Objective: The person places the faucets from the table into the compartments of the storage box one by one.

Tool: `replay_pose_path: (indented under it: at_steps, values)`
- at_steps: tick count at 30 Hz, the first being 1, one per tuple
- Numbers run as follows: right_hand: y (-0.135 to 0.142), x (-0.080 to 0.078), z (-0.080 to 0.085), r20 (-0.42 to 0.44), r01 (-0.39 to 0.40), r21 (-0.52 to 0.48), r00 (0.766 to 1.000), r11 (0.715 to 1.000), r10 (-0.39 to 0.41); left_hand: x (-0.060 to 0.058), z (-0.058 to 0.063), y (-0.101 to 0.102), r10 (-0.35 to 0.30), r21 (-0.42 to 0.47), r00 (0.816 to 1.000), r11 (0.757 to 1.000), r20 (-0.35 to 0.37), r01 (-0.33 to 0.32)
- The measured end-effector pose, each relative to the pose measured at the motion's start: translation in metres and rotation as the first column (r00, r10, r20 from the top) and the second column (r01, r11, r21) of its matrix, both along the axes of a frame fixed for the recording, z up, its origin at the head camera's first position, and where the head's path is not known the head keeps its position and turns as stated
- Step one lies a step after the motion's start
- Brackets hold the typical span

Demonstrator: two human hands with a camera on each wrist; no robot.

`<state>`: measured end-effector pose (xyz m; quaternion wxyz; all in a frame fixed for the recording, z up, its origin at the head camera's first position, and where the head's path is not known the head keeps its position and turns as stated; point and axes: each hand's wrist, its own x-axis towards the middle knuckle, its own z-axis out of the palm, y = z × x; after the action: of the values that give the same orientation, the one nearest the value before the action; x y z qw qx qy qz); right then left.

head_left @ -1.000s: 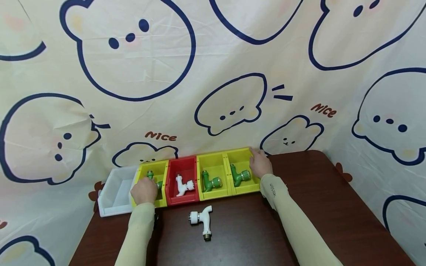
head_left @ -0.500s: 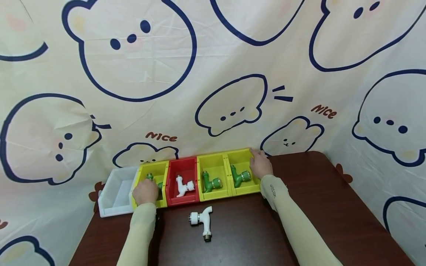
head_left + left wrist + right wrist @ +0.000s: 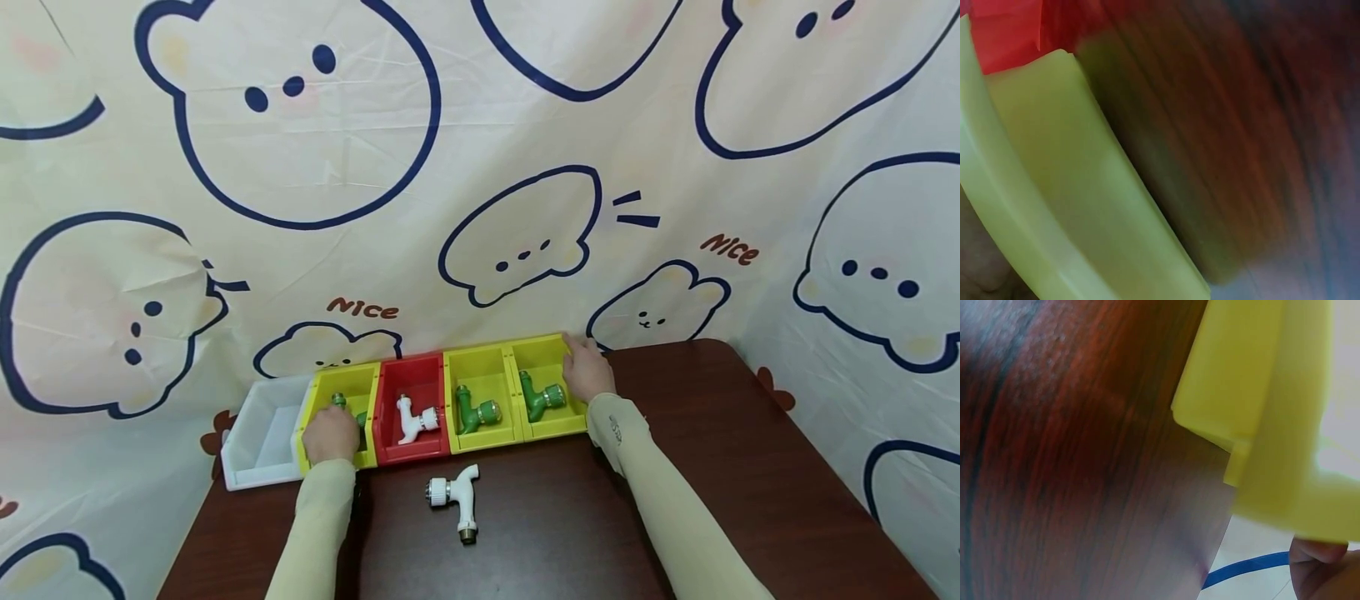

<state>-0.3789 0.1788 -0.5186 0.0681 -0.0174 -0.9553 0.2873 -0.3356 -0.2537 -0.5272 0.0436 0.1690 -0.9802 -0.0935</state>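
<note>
Four bins stand in a row at the table's back. My left hand (image 3: 330, 435) grips the front wall of the leftmost yellow bin (image 3: 352, 367), covering part of the green tap (image 3: 358, 415) inside. The left wrist view shows that bin's wall (image 3: 1085, 187) close up. My right hand (image 3: 587, 372) holds the right wall of the rightmost yellow bin (image 3: 536, 343), fingertips at its back corner. A fingertip (image 3: 1316, 550) shows under that bin's edge (image 3: 1260, 394). A white tap (image 3: 456, 493) lies loose on the table in front of the bins.
The red bin (image 3: 420, 367) holds a white tap (image 3: 414, 417). The middle yellow bin (image 3: 480, 354) and the right one each hold a green tap (image 3: 474, 410). A white bin (image 3: 255, 475) stands at the far left. A printed cloth hangs behind the brown table (image 3: 712, 433).
My left hand has slid slightly toward me over the front of the left yellow bin. The bins, the taps and my right hand stay where they were.
</note>
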Motion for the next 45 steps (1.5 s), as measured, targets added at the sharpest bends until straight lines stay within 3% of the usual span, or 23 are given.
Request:
replay_pose_path:
  at_steps: [9, 16, 25, 31, 37, 45]
  values:
    - [-0.0011, 0.0011, 0.0017, -0.011, 0.001, -0.007, 1.0, 1.0, -0.001, 0.0032, 0.0018, 0.0015, -0.043, -0.02, 0.999, 0.999, -0.02, 0.042]
    - [-0.0019, 0.0008, 0.0003, -0.002, 0.002, -0.001, 1.0, 1.0, -0.002, 0.0066, 0.0032, 0.0029, -0.056, -0.066, 0.998, 0.996, 0.016, 0.057]
    - [-0.0012, -0.0031, -0.003, -0.049, -0.002, 0.006, 0.999, 1.0, 0.002, 0.0064, 0.0021, 0.0006, -0.08, -0.068, 0.997, 0.994, 0.011, 0.081]
    - [0.002, -0.0044, -0.0041, -0.02, -0.001, 0.007, 1.0, 1.0, 0.001, 0.0059, -0.0009, 0.0004, -0.088, -0.047, 0.996, 0.995, -0.011, 0.087]
    - [0.0033, -0.003, -0.0037, -0.047, -0.008, -0.004, 0.999, 1.0, 0.008, 0.0051, -0.002, 0.0003, -0.098, -0.039, 0.994, 0.995, -0.048, 0.096]
    - [0.0005, 0.001, 0.0005, -0.023, -0.008, -0.015, 1.0, 1.0, 0.008, 0.0056, -0.0033, -0.0028, -0.107, -0.037, 0.994, 0.994, -0.035, 0.106]
